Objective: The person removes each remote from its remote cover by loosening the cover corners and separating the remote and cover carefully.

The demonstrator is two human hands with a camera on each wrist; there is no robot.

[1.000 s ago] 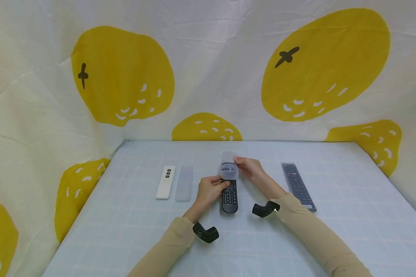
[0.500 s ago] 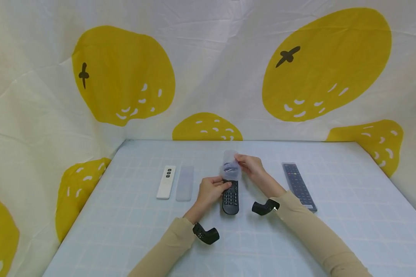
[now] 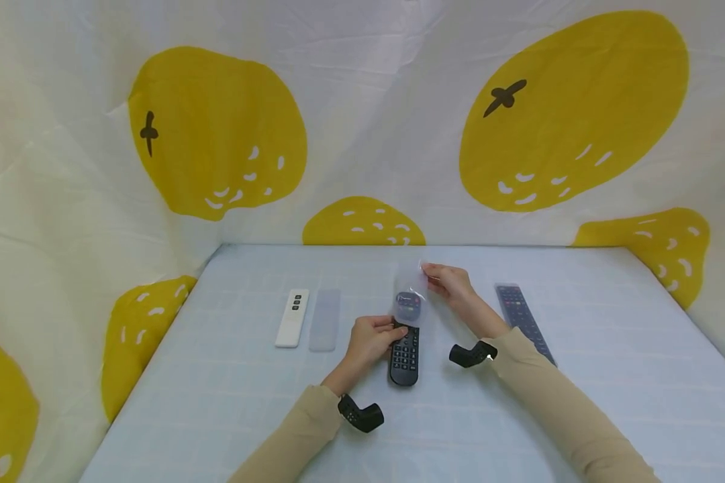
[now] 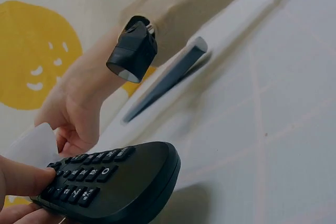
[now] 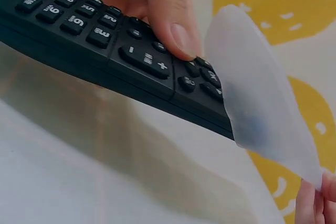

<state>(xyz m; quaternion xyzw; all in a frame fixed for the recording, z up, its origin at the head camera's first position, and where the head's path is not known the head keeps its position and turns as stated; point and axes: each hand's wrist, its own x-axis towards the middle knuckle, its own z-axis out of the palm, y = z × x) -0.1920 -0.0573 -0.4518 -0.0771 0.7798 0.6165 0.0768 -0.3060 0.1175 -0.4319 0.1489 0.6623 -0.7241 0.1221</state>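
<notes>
A black remote control [image 3: 405, 362] is held above the table by my left hand [image 3: 368, 341], thumb on its buttons and fingers beneath. A translucent soft sleeve [image 5: 257, 87] covers the remote's far end, where some buttons show through. My right hand [image 3: 454, 285] pinches the sleeve's far edge between thumb and fingers. In the right wrist view, the number keys and volume key lie outside the sleeve, and only the fingertips [image 5: 328, 192] of the right hand appear. The left wrist view shows the rounded near end of the remote [image 4: 115, 182] raised off the cloth.
To the left lie a white remote [image 3: 292, 318] and a flat translucent sleeve [image 3: 324, 320]. A long dark remote [image 3: 519, 312] lies to the right, partly behind the right forearm. A pale checked cloth [image 3: 248, 416] covers the table, and a patterned curtain [image 3: 362, 121] hangs behind.
My right hand has moved away and to the right, drawing the sleeve's far edge out. The left hand has brought the remote slightly nearer and right, still gripping it.
</notes>
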